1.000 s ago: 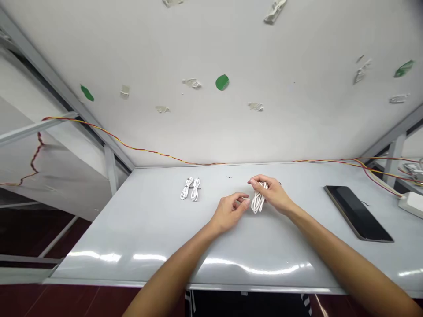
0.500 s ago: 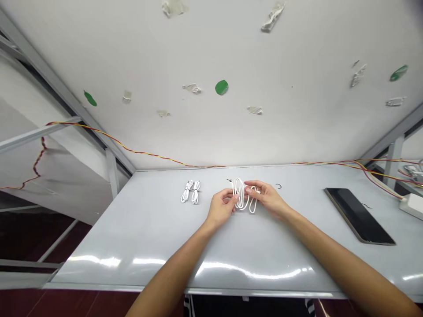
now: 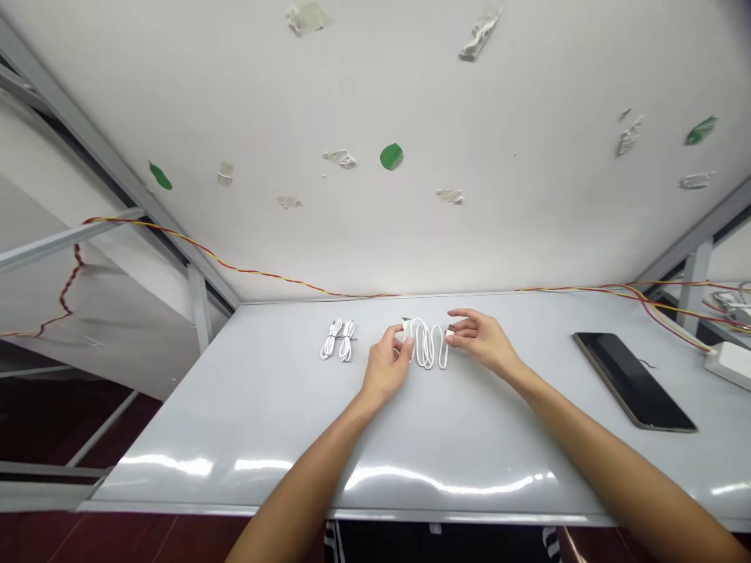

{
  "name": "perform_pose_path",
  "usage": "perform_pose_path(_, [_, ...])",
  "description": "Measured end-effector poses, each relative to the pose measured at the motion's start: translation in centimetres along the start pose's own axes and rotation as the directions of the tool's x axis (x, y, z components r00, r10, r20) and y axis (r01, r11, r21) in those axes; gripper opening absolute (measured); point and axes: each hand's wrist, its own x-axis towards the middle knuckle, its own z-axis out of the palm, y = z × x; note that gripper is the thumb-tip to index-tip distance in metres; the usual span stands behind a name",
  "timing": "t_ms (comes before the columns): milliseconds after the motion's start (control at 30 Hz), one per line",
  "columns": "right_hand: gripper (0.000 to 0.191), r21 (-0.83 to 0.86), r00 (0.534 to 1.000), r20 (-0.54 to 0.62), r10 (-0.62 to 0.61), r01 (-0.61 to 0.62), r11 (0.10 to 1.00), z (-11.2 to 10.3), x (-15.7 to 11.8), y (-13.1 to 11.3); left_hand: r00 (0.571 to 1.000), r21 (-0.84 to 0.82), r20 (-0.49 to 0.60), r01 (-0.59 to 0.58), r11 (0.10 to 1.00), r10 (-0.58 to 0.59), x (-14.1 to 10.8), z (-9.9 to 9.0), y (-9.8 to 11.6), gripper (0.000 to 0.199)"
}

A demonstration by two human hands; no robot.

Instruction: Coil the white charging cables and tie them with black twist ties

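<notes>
A white charging cable point(image 3: 423, 353) lies in loose, wavy loops on the grey tabletop point(image 3: 446, 430) between my hands. My left hand point(image 3: 387, 366) pinches the cable's left side near one end. The fingers of my right hand point(image 3: 482, 341) are closed on the plug at the other end, a white connector point(image 3: 450, 331). To the left of my hands are two bundled white cables, one point(image 3: 331, 341) beside the other point(image 3: 346, 342), each bound round the middle with a thin dark tie.
A black phone or tablet point(image 3: 634, 381) lies flat at the right, with a white power box point(image 3: 731, 364) beyond it. Red and yellow twisted wires point(image 3: 282, 277) run along the back edge. A white panel point(image 3: 346, 242) rises behind, and a metal frame point(image 3: 199, 305) stands at the left.
My hands have moved apart, the right one to the right with the plug. The cable's bunched coil has opened into wider loops. The bundled cables stay in place.
</notes>
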Motion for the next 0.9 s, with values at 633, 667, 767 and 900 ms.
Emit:
perform_pose_path(633, [0.015, -0.084, 0.897, 0.141, -0.42, 0.433, 0.897, 2.9, -2.1, 0.2, 0.966, -0.129, 0.086, -0.233, 0.964, 0.245, -0.4, -0.2, 0.6, 0.02])
perform_pose_path(667, [0.015, -0.083, 0.893, 0.141, -0.428, 0.441, 0.894, 2.9, -2.2, 0.2, 0.96, -0.132, 0.071, -0.259, 0.957, 0.27, -0.4, -0.2, 0.6, 0.02])
perform_pose_path(767, [0.013, -0.061, 0.89, 0.136, -0.435, 0.446, 0.893, 2.8, -2.2, 0.3, 0.945, -0.139, 0.033, -0.318, 0.938, 0.326, -0.4, -0.3, 0.6, 0.019])
perform_pose_path(900, [0.011, -0.011, 0.897, 0.125, -0.424, 0.428, 0.904, 3.0, -2.3, 0.3, 0.941, -0.16, 0.014, -0.332, 0.93, 0.338, -0.5, -0.2, 0.6, 0.02])
